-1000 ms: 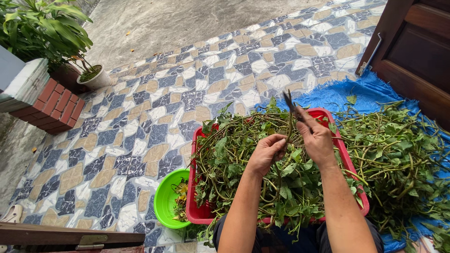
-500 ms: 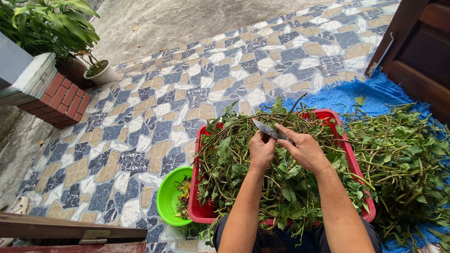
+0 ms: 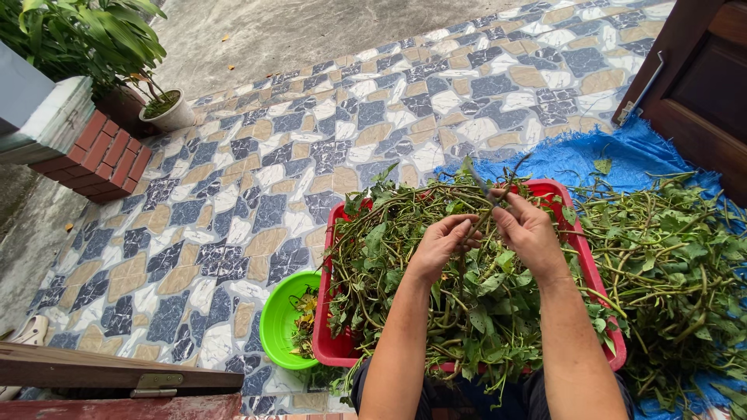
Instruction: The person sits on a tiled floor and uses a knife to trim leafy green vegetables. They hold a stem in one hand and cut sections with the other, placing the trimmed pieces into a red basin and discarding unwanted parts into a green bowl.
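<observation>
Two hands, one leafy stem held over a heaped red basin.

The stem [image 3: 489, 187] is pinched by the left hand [image 3: 442, 247] and the right hand [image 3: 531, 230], both clamped on it, above the red basin [image 3: 333, 351]. Few trimmings are seen in the green bowl [image 3: 274, 327]; a large pile [image 3: 677, 257] is left on the blue tarp [image 3: 572, 155]. No packages, labels or signs are seen.

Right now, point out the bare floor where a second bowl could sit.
Bare tiles run left of the red tub, between it and the brick planter, and beyond the tub's far rim. The green bowl fills the spot at the tub's left corner. Right of the tub, stems cover the blue tarp. Both hands, left and right, work over the tub.
</observation>
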